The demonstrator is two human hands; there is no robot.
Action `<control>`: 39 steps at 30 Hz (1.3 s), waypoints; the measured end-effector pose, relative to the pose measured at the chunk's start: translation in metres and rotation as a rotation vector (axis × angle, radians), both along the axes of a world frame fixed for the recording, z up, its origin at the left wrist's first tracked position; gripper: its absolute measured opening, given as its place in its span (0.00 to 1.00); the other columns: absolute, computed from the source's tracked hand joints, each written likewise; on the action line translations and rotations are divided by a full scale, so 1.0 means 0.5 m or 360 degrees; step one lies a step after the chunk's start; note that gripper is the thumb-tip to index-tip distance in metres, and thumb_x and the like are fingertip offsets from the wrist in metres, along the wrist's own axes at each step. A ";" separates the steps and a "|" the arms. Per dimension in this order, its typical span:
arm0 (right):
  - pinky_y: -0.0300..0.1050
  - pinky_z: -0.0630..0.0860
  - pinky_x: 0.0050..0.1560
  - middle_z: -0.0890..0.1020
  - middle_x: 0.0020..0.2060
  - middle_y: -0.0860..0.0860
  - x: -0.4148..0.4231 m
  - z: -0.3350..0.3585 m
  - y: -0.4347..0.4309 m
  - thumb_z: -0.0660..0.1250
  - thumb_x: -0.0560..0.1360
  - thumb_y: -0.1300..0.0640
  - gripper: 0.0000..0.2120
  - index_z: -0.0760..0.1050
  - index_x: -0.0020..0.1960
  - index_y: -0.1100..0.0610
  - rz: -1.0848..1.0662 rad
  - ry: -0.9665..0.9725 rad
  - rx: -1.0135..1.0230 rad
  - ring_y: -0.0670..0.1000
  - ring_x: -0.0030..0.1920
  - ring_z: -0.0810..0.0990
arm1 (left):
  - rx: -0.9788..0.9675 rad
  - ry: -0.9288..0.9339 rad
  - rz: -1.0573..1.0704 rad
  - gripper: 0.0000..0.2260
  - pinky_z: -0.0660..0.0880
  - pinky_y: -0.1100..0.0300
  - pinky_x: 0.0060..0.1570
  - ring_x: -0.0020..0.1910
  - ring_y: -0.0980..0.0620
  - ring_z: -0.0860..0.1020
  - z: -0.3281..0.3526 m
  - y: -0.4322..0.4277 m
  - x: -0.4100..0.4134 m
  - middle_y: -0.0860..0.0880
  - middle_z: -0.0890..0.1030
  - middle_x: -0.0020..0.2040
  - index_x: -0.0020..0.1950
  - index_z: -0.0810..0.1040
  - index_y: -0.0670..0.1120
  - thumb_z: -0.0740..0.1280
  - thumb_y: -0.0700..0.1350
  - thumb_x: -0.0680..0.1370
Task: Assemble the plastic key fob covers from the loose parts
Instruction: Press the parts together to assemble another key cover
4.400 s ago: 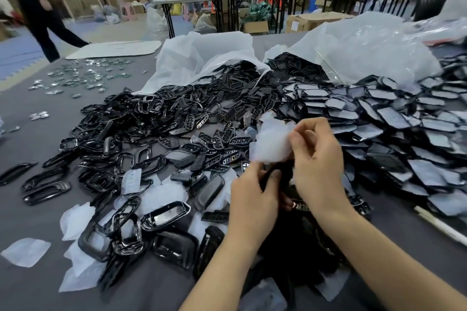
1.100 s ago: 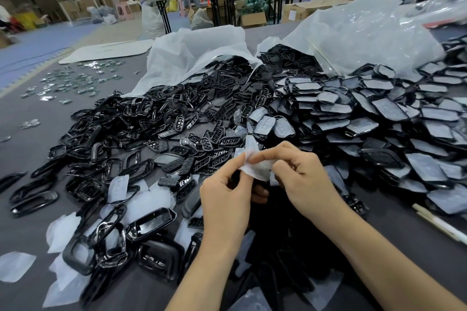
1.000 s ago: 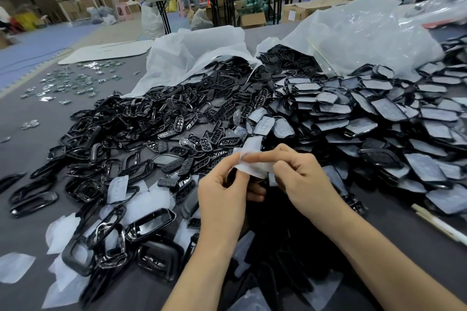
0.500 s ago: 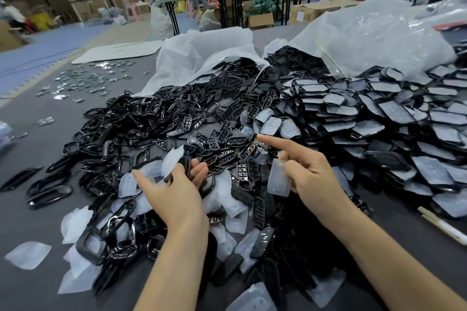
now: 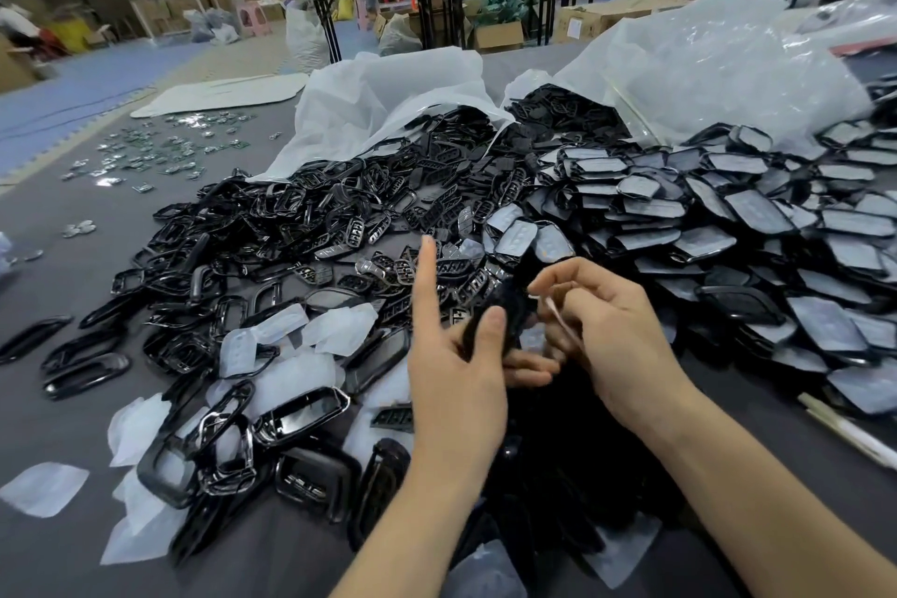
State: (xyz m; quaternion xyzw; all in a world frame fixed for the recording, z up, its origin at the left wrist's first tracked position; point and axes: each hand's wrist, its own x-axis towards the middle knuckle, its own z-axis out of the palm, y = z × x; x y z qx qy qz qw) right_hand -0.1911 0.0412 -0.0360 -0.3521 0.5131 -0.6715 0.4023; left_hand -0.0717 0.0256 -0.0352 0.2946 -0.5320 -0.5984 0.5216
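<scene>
Hundreds of loose parts (image 5: 301,228) are lying heaped on the desk (image 5: 58,287), so most of the assembly is looking undone. Head view: left hand (image 5: 456,384) is gripping a black cover piece (image 5: 505,301) between thumb and lower fingers, forefinger sticking up; right hand (image 5: 616,345) is pinching a pale film tab (image 5: 558,317) beside that piece.

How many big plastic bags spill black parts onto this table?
2: a white bag at centre back, a clear bag to its right. Others may be hidden.
</scene>
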 end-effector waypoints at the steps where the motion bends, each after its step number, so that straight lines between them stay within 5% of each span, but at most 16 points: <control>1: 0.33 0.60 0.20 0.71 0.23 0.52 -0.003 0.003 0.000 0.51 0.71 0.72 0.21 0.77 0.34 0.56 0.0035 -0.0106 0.0045 0.45 0.18 0.60 | -0.0036 -0.0041 -0.0044 0.32 0.77 0.62 0.26 0.24 0.47 0.80 -0.005 0.002 -0.003 0.43 0.83 0.34 0.67 0.58 0.71 0.60 0.33 0.81; 4: 0.30 0.56 0.22 0.67 0.22 0.52 -0.012 0.012 0.000 0.65 0.75 0.57 0.10 0.77 0.39 0.61 0.0148 -0.0175 0.0117 0.44 0.17 0.55 | -0.0104 -0.0117 -0.0095 0.32 0.77 0.61 0.26 0.25 0.46 0.81 -0.011 0.003 -0.001 0.42 0.83 0.35 0.64 0.61 0.75 0.61 0.35 0.81; 6: 0.30 0.56 0.21 0.66 0.21 0.50 -0.018 0.017 0.006 0.72 0.65 0.45 0.20 0.77 0.40 0.63 0.0284 -0.0059 0.0129 0.44 0.18 0.56 | -0.0121 -0.0127 -0.0112 0.31 0.77 0.61 0.27 0.26 0.46 0.81 -0.012 0.001 0.001 0.42 0.84 0.37 0.64 0.62 0.75 0.61 0.36 0.81; 10: 0.30 0.60 0.22 0.70 0.19 0.42 -0.024 0.017 0.011 0.71 0.72 0.58 0.05 0.77 0.39 0.58 0.0280 0.0458 0.0086 0.41 0.19 0.64 | -0.0132 -0.0155 -0.0086 0.28 0.78 0.60 0.28 0.27 0.47 0.81 -0.016 -0.004 0.004 0.46 0.85 0.39 0.66 0.63 0.71 0.62 0.38 0.81; 12: 0.29 0.63 0.24 0.70 0.19 0.40 -0.029 0.009 0.009 0.68 0.75 0.61 0.06 0.76 0.38 0.57 0.0217 0.0604 0.0066 0.40 0.20 0.66 | -0.0116 -0.0171 -0.0069 0.26 0.78 0.60 0.29 0.27 0.47 0.82 -0.019 -0.004 0.004 0.46 0.85 0.40 0.67 0.65 0.68 0.63 0.37 0.80; 21: 0.29 0.64 0.24 0.74 0.23 0.43 -0.031 0.005 0.005 0.69 0.75 0.62 0.09 0.76 0.36 0.55 0.0020 0.0649 0.0129 0.40 0.21 0.69 | -0.0178 -0.0314 -0.0049 0.19 0.81 0.60 0.45 0.41 0.49 0.85 -0.027 -0.007 0.008 0.46 0.85 0.41 0.58 0.75 0.60 0.60 0.35 0.81; 26: 0.36 0.64 0.19 0.73 0.24 0.50 -0.023 0.011 0.004 0.67 0.74 0.68 0.07 0.75 0.39 0.59 0.0032 0.0106 0.0228 0.44 0.20 0.67 | -0.0606 -0.0693 0.0182 0.08 0.81 0.53 0.44 0.40 0.52 0.84 -0.024 -0.008 0.017 0.51 0.85 0.43 0.50 0.81 0.56 0.64 0.45 0.77; 29: 0.35 0.66 0.19 0.73 0.26 0.52 -0.036 0.024 0.006 0.65 0.72 0.73 0.09 0.75 0.44 0.60 -0.0026 -0.0209 0.0287 0.44 0.22 0.70 | -0.0984 -0.0929 0.0216 0.11 0.77 0.64 0.55 0.53 0.58 0.81 -0.022 -0.013 0.017 0.47 0.82 0.58 0.54 0.84 0.46 0.70 0.44 0.74; 31: 0.34 0.66 0.20 0.73 0.27 0.51 -0.046 0.029 0.011 0.64 0.72 0.72 0.09 0.76 0.41 0.60 -0.0008 -0.0310 0.0334 0.43 0.22 0.70 | -0.1078 -0.0956 0.0141 0.12 0.73 0.68 0.58 0.57 0.61 0.78 -0.023 -0.012 0.012 0.48 0.81 0.59 0.57 0.83 0.42 0.71 0.40 0.74; 34: 0.33 0.67 0.20 0.73 0.26 0.52 -0.048 0.029 0.011 0.66 0.73 0.68 0.09 0.79 0.34 0.61 0.0063 -0.0342 0.0424 0.43 0.23 0.69 | -0.0890 -0.0885 0.0079 0.09 0.74 0.73 0.48 0.48 0.68 0.79 -0.022 -0.015 0.015 0.56 0.84 0.50 0.55 0.84 0.45 0.69 0.38 0.76; 36: 0.33 0.68 0.21 0.72 0.24 0.51 -0.046 0.030 0.012 0.70 0.71 0.60 0.09 0.79 0.32 0.61 0.0139 -0.0368 0.0424 0.43 0.22 0.65 | -0.0551 -0.0740 0.0063 0.07 0.77 0.64 0.41 0.40 0.60 0.82 -0.018 -0.017 0.017 0.51 0.85 0.42 0.49 0.84 0.50 0.68 0.40 0.77; 39: 0.33 0.65 0.21 0.70 0.24 0.50 -0.045 0.037 0.017 0.70 0.66 0.54 0.09 0.78 0.29 0.56 0.0348 -0.0353 0.0375 0.42 0.21 0.63 | 0.0143 -0.0141 -0.0089 0.07 0.80 0.61 0.40 0.41 0.47 0.85 -0.005 -0.022 0.018 0.45 0.86 0.41 0.45 0.83 0.45 0.65 0.42 0.77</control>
